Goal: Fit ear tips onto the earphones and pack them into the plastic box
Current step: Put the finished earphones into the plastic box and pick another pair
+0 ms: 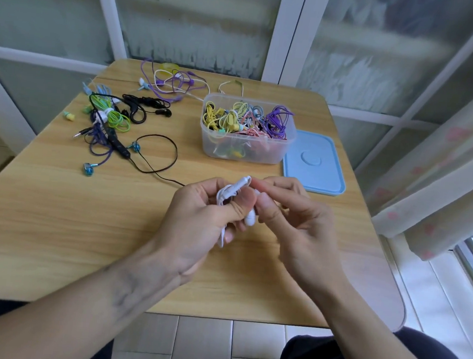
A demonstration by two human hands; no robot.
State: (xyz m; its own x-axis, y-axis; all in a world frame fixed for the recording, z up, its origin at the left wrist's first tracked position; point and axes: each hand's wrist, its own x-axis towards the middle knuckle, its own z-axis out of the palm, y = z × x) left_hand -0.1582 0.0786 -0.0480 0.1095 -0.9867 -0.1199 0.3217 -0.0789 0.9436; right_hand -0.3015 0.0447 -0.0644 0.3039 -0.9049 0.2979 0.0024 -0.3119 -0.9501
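Note:
Above the middle of the wooden table (pixel 56 221), my left hand (pixel 198 221) grips a bundled pair of white earphones (pixel 233 191); its cable loops stick out above the fingers and a white earbud (pixel 250 217) pokes out beside the thumb. My right hand (pixel 291 217) pinches at that earbud with thumb and forefinger. The ear tip itself is hidden by the fingers. Behind the hands stands the clear plastic box (pixel 246 149), open and holding several coiled yellow, pink, purple and grey earphones.
The box's blue lid (pixel 316 163) lies flat to the right of the box. Loose earphones in green, black, purple and blue (pixel 112 121) are scattered over the table's far left. A black cable loop (pixel 158 153) lies just beyond my left hand. A curtain (pixel 441 181) hangs at right.

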